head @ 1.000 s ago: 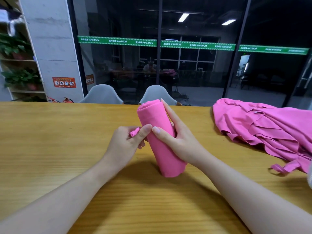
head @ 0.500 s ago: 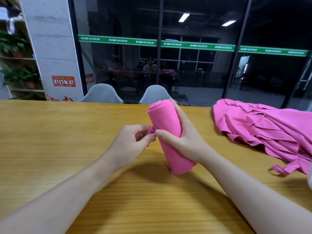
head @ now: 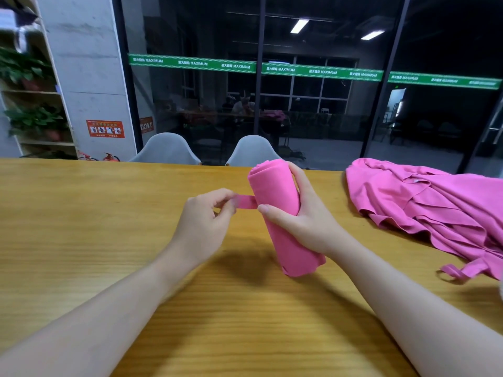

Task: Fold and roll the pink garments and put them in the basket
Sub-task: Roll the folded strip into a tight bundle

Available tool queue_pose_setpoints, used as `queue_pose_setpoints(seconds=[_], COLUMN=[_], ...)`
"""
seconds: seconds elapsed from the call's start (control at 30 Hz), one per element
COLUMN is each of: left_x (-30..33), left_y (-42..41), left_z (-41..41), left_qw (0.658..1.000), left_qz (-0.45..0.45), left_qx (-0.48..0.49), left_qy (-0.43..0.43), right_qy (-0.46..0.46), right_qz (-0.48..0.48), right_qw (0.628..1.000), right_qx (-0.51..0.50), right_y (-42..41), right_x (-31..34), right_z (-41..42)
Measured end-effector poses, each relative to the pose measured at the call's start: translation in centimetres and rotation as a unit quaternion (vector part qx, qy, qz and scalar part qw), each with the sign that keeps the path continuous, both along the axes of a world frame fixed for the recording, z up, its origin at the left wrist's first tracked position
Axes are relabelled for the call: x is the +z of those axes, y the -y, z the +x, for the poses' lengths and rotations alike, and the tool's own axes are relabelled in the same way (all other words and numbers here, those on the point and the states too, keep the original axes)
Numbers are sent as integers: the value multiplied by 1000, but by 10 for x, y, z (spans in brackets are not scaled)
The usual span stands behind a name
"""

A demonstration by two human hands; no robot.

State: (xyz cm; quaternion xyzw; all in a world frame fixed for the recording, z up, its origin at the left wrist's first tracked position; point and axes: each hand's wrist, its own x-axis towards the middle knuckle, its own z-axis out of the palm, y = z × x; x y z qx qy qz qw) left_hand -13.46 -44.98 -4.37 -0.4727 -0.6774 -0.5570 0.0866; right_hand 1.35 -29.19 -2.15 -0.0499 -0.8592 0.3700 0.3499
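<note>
A tightly rolled pink garment (head: 280,213) stands tilted above the wooden table (head: 81,227), its lower end near the tabletop. My right hand (head: 302,216) grips the roll around its middle, thumb across the front. A thin pink strap (head: 246,201) sticks out from the roll's left side, and my left hand (head: 206,221) pinches its end between thumb and fingers. A loose heap of pink garments (head: 435,208) lies on the table at the right. No basket is in view.
Two grey chair backs (head: 166,149) stand behind the table's far edge, before a dark glass wall. A shelf with potted plants (head: 30,77) is at the far left. A strap loop of the pink heap (head: 457,272) lies near the right edge.
The roll has shifted right and turned more upright in my right hand. My left hand has drawn the thin strap out leftward from the roll.
</note>
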Motion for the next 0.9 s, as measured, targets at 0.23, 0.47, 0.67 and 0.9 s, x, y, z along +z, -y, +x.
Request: queue_pose_setpoints(seconds=[0.23, 0.47, 0.67, 0.9], left_x=[6, 16, 16, 22], left_y=[-6, 1, 2, 10], left_z=[9, 14, 9, 7], left_qw=[980, 971, 970, 968], left_qz=[90, 100, 88, 113], left_qx=[-61, -86, -65, -83], left_qy=[167, 197, 217, 210], right_qy=[-16, -9, -7, 70], right_qz=[-42, -33, 31, 244], right_qw=[999, 999, 999, 967], right_qx=[4, -3, -7, 5], right_y=[-1, 2, 5, 10], right_x=[0, -5, -6, -1], right_z=[-4, -6, -3, 5])
